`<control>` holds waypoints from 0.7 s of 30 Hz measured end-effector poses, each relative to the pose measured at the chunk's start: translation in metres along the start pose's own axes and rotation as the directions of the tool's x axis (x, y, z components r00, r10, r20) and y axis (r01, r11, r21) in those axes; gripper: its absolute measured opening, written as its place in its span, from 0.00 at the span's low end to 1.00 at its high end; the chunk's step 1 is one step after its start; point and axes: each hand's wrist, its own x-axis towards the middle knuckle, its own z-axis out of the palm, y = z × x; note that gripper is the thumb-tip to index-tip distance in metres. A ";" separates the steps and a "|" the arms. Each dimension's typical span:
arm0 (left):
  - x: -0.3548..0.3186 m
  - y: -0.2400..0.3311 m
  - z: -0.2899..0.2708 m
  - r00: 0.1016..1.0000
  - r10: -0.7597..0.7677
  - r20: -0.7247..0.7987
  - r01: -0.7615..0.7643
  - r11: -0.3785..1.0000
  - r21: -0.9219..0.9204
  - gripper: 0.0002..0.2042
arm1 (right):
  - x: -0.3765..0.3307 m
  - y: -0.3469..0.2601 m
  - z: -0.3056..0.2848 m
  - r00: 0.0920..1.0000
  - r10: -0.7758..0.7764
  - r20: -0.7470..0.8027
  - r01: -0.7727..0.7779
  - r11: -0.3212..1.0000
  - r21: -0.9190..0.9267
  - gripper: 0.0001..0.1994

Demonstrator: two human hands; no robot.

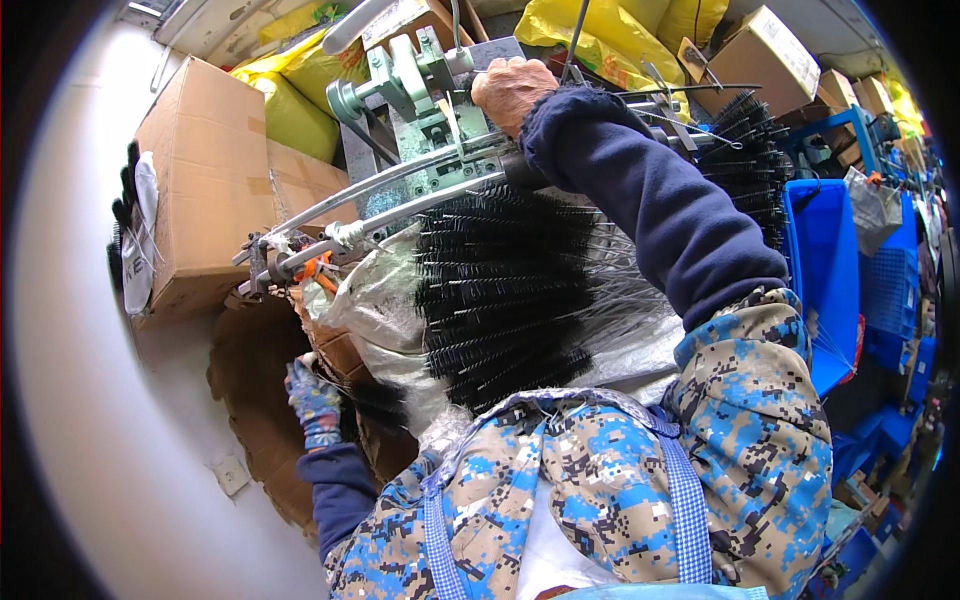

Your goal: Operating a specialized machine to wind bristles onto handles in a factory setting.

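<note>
My right hand [515, 92], bare, is a fist beside the head of a green-grey bench machine [435, 120]. Whatever its fingers hold is hidden. My left hand [313, 395], in a patterned glove, is low on the left by an open cardboard box [340, 350]. Its fingers look curled, and what they grip cannot be made out. Black bristles [380, 405] show right beside it. A thick pile of black bristle brushes [505, 290] with thin wire stems lies below the machine, over white sheeting [385, 310]. Metal rods [400, 205] run across in front of the machine.
Large cardboard boxes [205, 170] stand at the left, with white-and-black gloves [140, 235] hung on one. Yellow sacks [600, 45] lie at the back. More black brushes [745, 150] hang on the right near a blue bin [825, 280]. A white wall [90, 350] bounds the left.
</note>
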 end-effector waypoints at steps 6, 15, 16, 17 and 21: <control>-0.026 0.032 -0.053 0.766 0.014 0.642 0.145 0.970 -0.193 0.48 | 0.002 0.004 0.009 0.999 -0.013 -0.032 0.012 1.000 -0.016 0.11; -0.030 0.031 0.049 0.652 -0.348 0.673 0.585 -0.333 -0.739 0.12 | 0.005 0.002 0.011 0.995 -0.043 -0.089 0.042 0.999 -0.014 0.10; -0.020 0.044 0.043 0.633 -0.309 0.710 0.584 -0.412 -0.699 0.13 | 0.003 0.006 0.012 0.996 -0.031 -0.084 0.030 0.999 -0.012 0.10; -0.018 0.044 0.038 0.639 -0.314 0.702 0.573 -0.415 -0.707 0.14 | 0.003 0.006 0.013 0.996 -0.029 -0.084 0.028 1.000 -0.011 0.10; -0.010 0.040 0.011 0.706 -0.383 0.596 0.514 -0.302 -0.803 0.19 | 0.005 0.004 0.013 0.991 -0.068 -0.115 0.064 0.997 -0.038 0.08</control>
